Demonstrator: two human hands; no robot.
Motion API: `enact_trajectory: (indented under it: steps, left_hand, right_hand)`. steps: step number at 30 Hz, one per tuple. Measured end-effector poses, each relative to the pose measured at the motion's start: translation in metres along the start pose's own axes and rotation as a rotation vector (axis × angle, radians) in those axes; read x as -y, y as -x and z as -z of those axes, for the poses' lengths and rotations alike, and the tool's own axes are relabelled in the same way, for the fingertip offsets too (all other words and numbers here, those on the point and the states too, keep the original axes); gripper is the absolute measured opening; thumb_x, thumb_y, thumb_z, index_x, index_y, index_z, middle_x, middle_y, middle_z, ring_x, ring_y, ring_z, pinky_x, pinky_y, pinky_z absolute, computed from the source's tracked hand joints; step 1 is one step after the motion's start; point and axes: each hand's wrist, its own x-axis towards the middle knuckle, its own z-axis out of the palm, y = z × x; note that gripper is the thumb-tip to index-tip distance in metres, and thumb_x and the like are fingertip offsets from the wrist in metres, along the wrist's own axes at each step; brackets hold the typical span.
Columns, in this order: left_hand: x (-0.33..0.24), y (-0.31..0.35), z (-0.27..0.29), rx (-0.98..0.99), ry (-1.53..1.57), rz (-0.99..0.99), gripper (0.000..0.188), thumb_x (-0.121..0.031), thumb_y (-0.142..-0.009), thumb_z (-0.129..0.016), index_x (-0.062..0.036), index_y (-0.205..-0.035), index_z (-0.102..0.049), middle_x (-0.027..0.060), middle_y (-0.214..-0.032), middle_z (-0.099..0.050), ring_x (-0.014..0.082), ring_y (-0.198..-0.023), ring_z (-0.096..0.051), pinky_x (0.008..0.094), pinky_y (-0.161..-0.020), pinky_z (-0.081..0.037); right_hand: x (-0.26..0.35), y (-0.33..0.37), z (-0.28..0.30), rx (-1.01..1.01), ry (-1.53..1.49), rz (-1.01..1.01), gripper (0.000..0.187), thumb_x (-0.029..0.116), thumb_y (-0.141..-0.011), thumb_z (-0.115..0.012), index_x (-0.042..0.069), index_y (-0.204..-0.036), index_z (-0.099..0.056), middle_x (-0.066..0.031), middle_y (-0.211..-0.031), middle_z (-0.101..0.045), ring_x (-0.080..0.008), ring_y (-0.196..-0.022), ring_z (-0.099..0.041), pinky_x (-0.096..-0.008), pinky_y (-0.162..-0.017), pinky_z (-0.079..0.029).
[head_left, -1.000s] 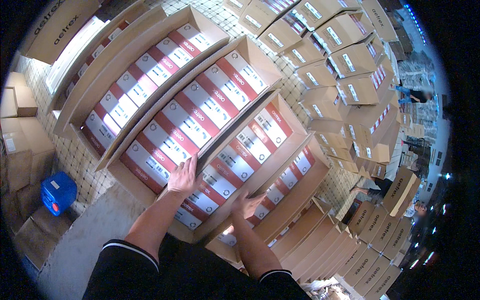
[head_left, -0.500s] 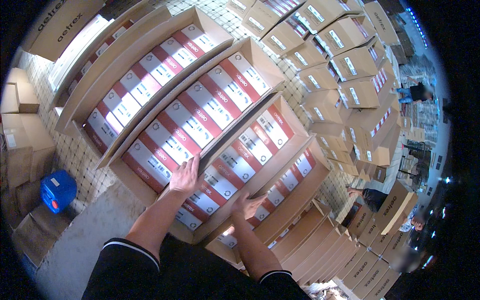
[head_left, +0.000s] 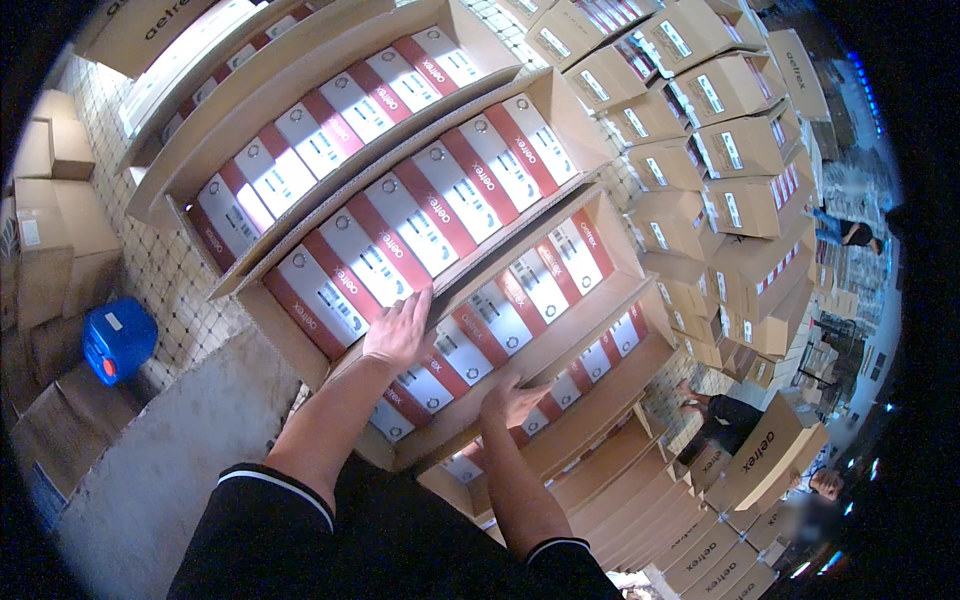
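An open brown carton [head_left: 618, 235], long and narrow, lies between my hands, with a row of red-and-white boxes [head_left: 555, 275] inside. My left hand [head_left: 400, 328] lies over its left wall, fingers together across the edge, where it meets the neighbouring carton [head_left: 572, 125]. On the opposite wall, my right hand [head_left: 512, 402] grips the edge with the fingers reaching to the outer side. Part of the right hand's grip is hidden behind that wall. The neighbouring carton holds a similar row of boxes [head_left: 435, 215].
More open cartons run in rows to the left and the lower right. Filled cartons [head_left: 740, 145] are stacked at the far right. A blue jug [head_left: 120, 340] stands on the left, beside a concrete slab [head_left: 190, 450]. A person [head_left: 730, 425] is near a carton [head_left: 770, 450] at right.
The whole view has shifted, so the cartons sit farther right in it. Both hands keep their places on the carton's walls.
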Motion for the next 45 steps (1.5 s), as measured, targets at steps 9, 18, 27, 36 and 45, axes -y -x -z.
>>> enact_trajectory:
  steps: [9, 18, 27, 36, 45]
  left_hand:
    - [0.001, 0.002, 0.003, 0.013, 0.003, -0.004, 0.070, -0.031, -0.088, -0.053, -0.0019, -0.143, -0.022, 0.0196, -0.133, -0.046, 0.0324, -0.118, -0.051, 0.0422, -0.098, -0.043]
    - [0.009, 0.004, -0.006, -0.075, 0.034, -0.058, 0.072, -0.031, -0.084, -0.056, 0.0008, -0.141, -0.026, 0.0186, -0.123, -0.052, 0.0324, -0.107, -0.056, 0.0422, -0.092, -0.046]
    - [0.006, 0.006, -0.005, -0.116, 0.023, -0.039, 0.070, -0.031, -0.083, -0.058, 0.0001, -0.138, -0.030, 0.0181, -0.111, -0.057, 0.0326, -0.096, -0.060, 0.0421, -0.085, -0.048]
    - [0.008, 0.007, -0.011, -0.155, -0.066, -0.062, 0.070, -0.036, -0.087, -0.057, -0.0012, -0.139, -0.027, 0.0180, -0.108, -0.058, 0.0316, -0.097, -0.059, 0.0401, -0.083, -0.050]
    - [-0.028, 0.124, -0.074, -0.756, 0.091, 0.011, 0.057, -0.028, -0.085, -0.060, -0.0081, -0.134, -0.041, 0.0214, -0.137, -0.042, 0.0383, -0.130, -0.038, 0.0479, -0.107, -0.030]
  right_hand:
    - [-0.005, -0.005, -0.012, -0.038, 0.065, 0.010, 0.077, 0.044, -0.088, -0.050, 0.004, -0.145, -0.019, -0.0235, -0.139, -0.041, -0.0378, -0.114, -0.055, -0.0463, -0.089, -0.048]
    - [-0.019, -0.010, -0.028, -0.189, 0.103, 0.082, 0.073, 0.044, -0.086, -0.055, 0.008, -0.143, -0.028, -0.0199, -0.128, -0.053, -0.0360, -0.101, -0.062, -0.0461, -0.078, -0.052]
    - [-0.011, -0.007, -0.029, -0.363, 0.169, 0.140, 0.069, 0.039, -0.083, -0.056, 0.006, -0.139, -0.035, -0.0164, -0.117, -0.061, -0.0311, -0.085, -0.067, -0.0423, -0.069, -0.055]
    - [0.001, -0.007, -0.017, -0.196, 0.182, 0.005, 0.082, 0.045, -0.078, -0.058, 0.002, -0.141, -0.028, -0.0225, -0.117, -0.058, -0.0383, -0.088, -0.064, -0.0463, -0.071, -0.053]
    - [-0.020, -0.012, 0.012, 0.153, -0.092, 0.033, 0.097, 0.054, -0.081, -0.058, 0.000, -0.145, -0.010, -0.0287, -0.128, -0.048, -0.0420, -0.109, -0.056, -0.0505, -0.093, -0.044]
